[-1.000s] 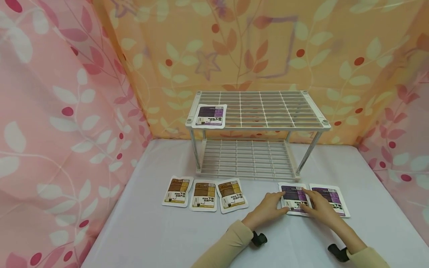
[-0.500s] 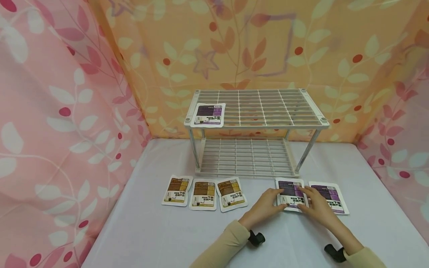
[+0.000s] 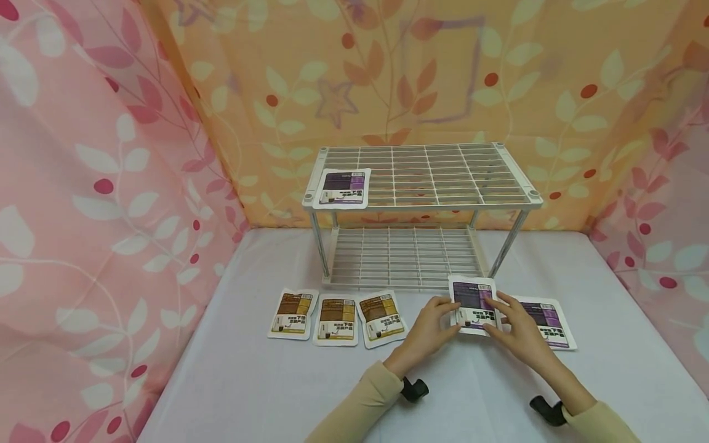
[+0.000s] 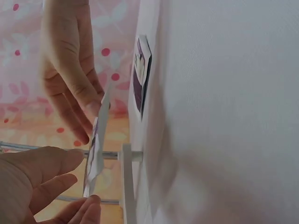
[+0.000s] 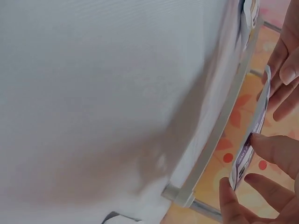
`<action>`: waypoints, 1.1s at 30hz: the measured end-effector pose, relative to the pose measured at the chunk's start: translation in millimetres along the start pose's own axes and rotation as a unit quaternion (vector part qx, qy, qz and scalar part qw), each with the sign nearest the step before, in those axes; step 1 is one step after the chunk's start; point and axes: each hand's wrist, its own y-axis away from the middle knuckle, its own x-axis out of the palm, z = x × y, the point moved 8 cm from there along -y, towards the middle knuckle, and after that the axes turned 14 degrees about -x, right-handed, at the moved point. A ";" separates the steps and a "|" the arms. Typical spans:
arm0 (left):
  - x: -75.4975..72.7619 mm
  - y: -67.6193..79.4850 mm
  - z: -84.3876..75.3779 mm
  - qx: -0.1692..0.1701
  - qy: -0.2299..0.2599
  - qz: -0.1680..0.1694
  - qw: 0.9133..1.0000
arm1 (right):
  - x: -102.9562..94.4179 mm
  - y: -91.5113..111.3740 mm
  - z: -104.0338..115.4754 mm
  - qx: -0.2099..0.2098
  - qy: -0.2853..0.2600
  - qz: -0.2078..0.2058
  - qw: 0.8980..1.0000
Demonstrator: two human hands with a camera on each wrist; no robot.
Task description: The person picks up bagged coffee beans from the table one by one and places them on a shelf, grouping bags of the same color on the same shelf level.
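Both hands hold a white pouch with a purple label (image 3: 472,303) by its two side edges, above the table in front of the rack. My left hand (image 3: 425,332) pinches its left edge between thumb and fingers. On the opposite edge, my right hand (image 3: 520,332) does the same. Seen edge-on in the left wrist view, the pouch (image 4: 95,154) is apart from the tabletop. A second purple pouch (image 3: 554,329) lies on the table, partly hidden behind the right hand. Another purple pouch (image 3: 343,188) lies on the rack's top shelf at its front left corner.
The white two-tier wire rack (image 3: 437,203) stands at the back of the white-covered table (image 3: 266,387). Left of the hands are three brown-and-yellow pouches (image 3: 335,321) in a row. Floral cloth (image 3: 277,61) hangs behind and on both sides.
The held purple pouch has risen off the table and moved slightly left and toward the rack, with both hands moving along. The other pouches stay where they were.
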 end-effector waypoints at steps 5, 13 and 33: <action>-12.2 0.5 1.7 0.016 0.015 -0.032 0.999 | -1.4 -7.2 8.0 -0.022 0.000 -0.016 1.000; -31.0 2.9 6.0 0.016 0.048 -0.052 0.997 | 0.8 -20.3 19.3 -0.024 -0.008 0.003 1.000; -67.3 11.0 22.5 0.022 0.070 -0.076 0.994 | 8.1 -45.9 52.1 -0.098 -0.034 0.001 0.995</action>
